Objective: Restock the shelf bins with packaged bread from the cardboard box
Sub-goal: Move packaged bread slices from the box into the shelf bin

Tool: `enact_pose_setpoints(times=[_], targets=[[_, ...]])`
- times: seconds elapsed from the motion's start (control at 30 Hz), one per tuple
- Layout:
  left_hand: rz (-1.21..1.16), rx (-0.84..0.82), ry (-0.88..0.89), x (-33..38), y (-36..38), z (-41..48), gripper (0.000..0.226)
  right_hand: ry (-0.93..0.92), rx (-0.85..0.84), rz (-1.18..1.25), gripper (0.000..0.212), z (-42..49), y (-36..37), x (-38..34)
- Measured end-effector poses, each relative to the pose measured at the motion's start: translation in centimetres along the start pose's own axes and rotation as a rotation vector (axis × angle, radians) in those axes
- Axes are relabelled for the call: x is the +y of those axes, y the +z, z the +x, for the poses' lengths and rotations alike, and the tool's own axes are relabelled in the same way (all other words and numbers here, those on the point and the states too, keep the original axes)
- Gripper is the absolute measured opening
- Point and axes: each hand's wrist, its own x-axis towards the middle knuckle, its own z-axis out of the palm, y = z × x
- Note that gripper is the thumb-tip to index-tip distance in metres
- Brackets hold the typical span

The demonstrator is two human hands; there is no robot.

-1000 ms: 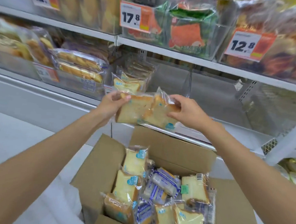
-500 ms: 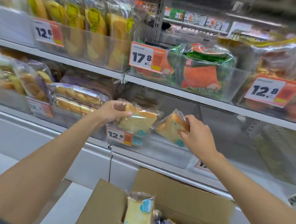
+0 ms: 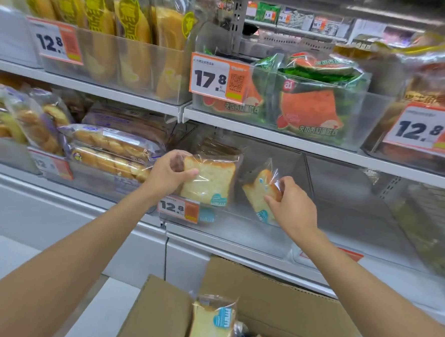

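Head view: the left hand (image 3: 167, 174) grips a first bread packet (image 3: 210, 183) by its left edge. The thumb lies across the front and the other fingers (image 3: 180, 156) curl round behind. The packet stands upright and faces the camera at the front left of a clear bin (image 3: 238, 237) on the lower shelf, directly above an orange-and-white price tag (image 3: 178, 208) reading 12.8.

Inside the clear wrap is a thick slice, pale yellow with a golden-brown crust along the top, and a blue printed badge sits at the lower right corner.

The right hand (image 3: 289, 207) holds a second bread packet (image 3: 257, 194) of the same kind – its fingers (image 3: 277, 190) pinch the right edge. This packet is tilted, with its crimped top up and its lower end down inside the bin behind the clear front wall. Whether it touches the bin floor cannot be told. The two packets are near each other but apart.

Below the arms stands the open cardboard box (image 3: 286, 302), with another packet (image 3: 214, 324) of the same pale bread upright at its near left.

To the left of the bin lie long rolls (image 3: 110, 148) in clear wrap. On the shelf above sit watermelon-print packs (image 3: 308, 108) behind a 17.8 tag (image 3: 216, 78).
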Motion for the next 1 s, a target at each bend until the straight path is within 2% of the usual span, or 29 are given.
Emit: enact_pose_setpoints(times=[0.1,0.17,0.23,0.3,0.33,0.4,0.47,0.53,0.6,0.73,0.8,0.9,1.0], targets=[[0.124,-0.207,0.034,0.3,-0.2,-0.2,0.042,-0.02,-0.017,-0.012,0.036,0.0,0.1,0.0],[0.206,-0.216,0.003,0.8,-1.5,0.2,0.035,-0.044,-0.03,-0.031,0.037,0.0,0.0,0.3],[0.333,-0.207,-0.014,1.7,-2.6,0.6,0.041,-0.073,-0.038,-0.053,0.037,0.0,-0.1,0.4],[0.624,-0.197,0.119,2.8,-1.9,0.9,0.063,-0.079,-0.038,-0.051,0.036,0.1,-0.2,0.3],[0.795,-0.169,0.262,3.6,-0.9,0.8,0.072,-0.08,-0.038,-0.048,0.036,0.1,-0.1,0.3],[0.997,-0.186,0.511,4.9,1.8,0.2,0.071,-0.082,-0.041,-0.056,0.036,0.1,-0.1,0.1],[1.114,-0.297,0.513,4.4,3.9,-0.1,0.061,-0.08,-0.05,-0.059,0.037,0.2,-0.1,-0.1],[1.241,-0.307,0.556,2.1,4.2,-0.5,0.072,-0.074,-0.062,-0.05,0.037,0.3,-0.1,-0.1],[1.248,-0.311,0.608,0.6,2.7,-1.0,0.076,-0.076,-0.075,-0.047,0.037,0.5,-0.2,0.1],[1.053,-0.327,0.44,-0.1,-0.9,-1.0,0.074,-0.091,-0.087,-0.063,0.037,0.7,-0.2,0.1],[1.11,-0.347,0.425,0.3,0.1,-1.8,0.075,-0.09,-0.093,-0.062,0.036,0.5,0.0,0.1],[1.273,-0.488,0.461,0.4,2.8,-3.1,0.088,-0.091,-0.091,-0.053,0.036,0.4,0.2,0.0],[1.094,-0.475,0.309,-0.2,2.3,-2.3,0.099,-0.088,-0.101,-0.038,0.038,0.3,-0.2,0.0]])
